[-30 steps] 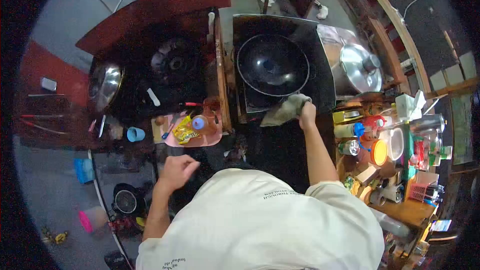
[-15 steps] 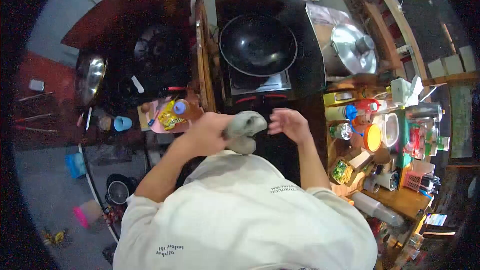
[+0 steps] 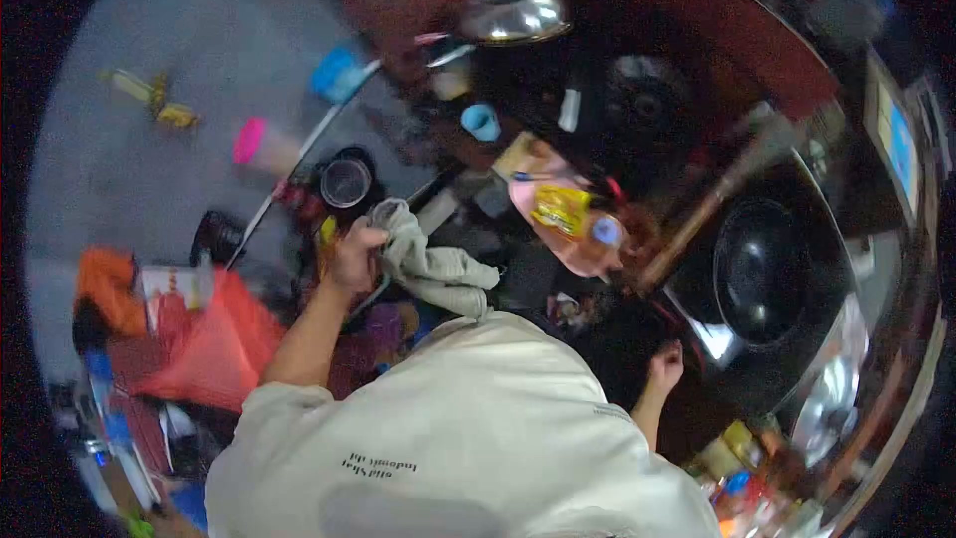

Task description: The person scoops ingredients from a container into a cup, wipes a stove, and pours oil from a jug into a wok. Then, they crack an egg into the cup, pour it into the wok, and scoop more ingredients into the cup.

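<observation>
My left hand (image 3: 354, 257) grips one end of a pale grey-green cloth (image 3: 438, 267), which hangs out to the right in front of my white shirt. At the right, my right hand (image 3: 665, 367) is held low beside the stove, its fingers curled and nothing visible in them. The black wok (image 3: 762, 274) sits on the stove beyond that hand. Between the hands, farther forward, a yellow packet (image 3: 561, 210) lies on a pink surface with a blue-capped container (image 3: 605, 230). The picture is blurred by motion.
A light blue cup (image 3: 480, 123) and a shiny metal lid or pan (image 3: 516, 8) are ahead. To the left are a round dark container (image 3: 347, 179), a pink-ended container (image 3: 251, 141) and a red-orange sheet (image 3: 224, 344). Bottles and a metal lid (image 3: 829, 408) are at the lower right.
The view has swung to the left, so the wok now appears farther right. My left hand has moved left with the cloth, which now hangs loose. My right hand has dropped lower and its fingers have curled.
</observation>
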A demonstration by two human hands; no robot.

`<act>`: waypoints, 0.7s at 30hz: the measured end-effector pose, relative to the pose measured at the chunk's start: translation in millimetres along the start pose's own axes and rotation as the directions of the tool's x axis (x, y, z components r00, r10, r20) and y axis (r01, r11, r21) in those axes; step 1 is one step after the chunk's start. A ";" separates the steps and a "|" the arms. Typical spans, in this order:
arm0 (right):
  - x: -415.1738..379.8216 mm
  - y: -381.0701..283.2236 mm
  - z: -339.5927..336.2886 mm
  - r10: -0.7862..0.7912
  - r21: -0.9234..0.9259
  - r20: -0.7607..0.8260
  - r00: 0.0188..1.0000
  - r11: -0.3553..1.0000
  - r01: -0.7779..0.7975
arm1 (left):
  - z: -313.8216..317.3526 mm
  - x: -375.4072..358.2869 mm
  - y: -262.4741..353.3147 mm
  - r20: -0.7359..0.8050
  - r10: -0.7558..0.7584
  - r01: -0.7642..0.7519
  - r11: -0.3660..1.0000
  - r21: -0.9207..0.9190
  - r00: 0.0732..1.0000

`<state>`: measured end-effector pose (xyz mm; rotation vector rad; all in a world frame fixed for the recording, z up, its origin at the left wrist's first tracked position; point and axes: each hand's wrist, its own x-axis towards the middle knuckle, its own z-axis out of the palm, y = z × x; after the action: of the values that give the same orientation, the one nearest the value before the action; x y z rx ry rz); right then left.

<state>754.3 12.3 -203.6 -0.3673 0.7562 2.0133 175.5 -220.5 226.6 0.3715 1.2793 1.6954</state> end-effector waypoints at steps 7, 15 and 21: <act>12.1 -33.7 -12.3 -0.290 -0.621 0.513 0.808 -0.775 0.116 | -173.6 -49.9 -7.8 -0.697 0.472 -0.267 0.881 0.390 0.539; 11.1 -21.4 21.4 -0.333 -0.637 0.472 0.816 -0.769 0.055 | -389.2 -32.7 91.5 -0.929 0.367 -0.050 0.930 0.365 0.046; -1.0 47.0 51.9 -0.618 -0.727 0.251 0.745 -0.629 -0.276 | -590.0 27.5 143.1 -0.852 0.503 0.629 0.618 0.471 0.143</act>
<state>717.0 26.8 -146.2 -2.1199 -1.4975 1.1388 -325.4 -541.5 102.6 -0.5944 3.1134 0.9168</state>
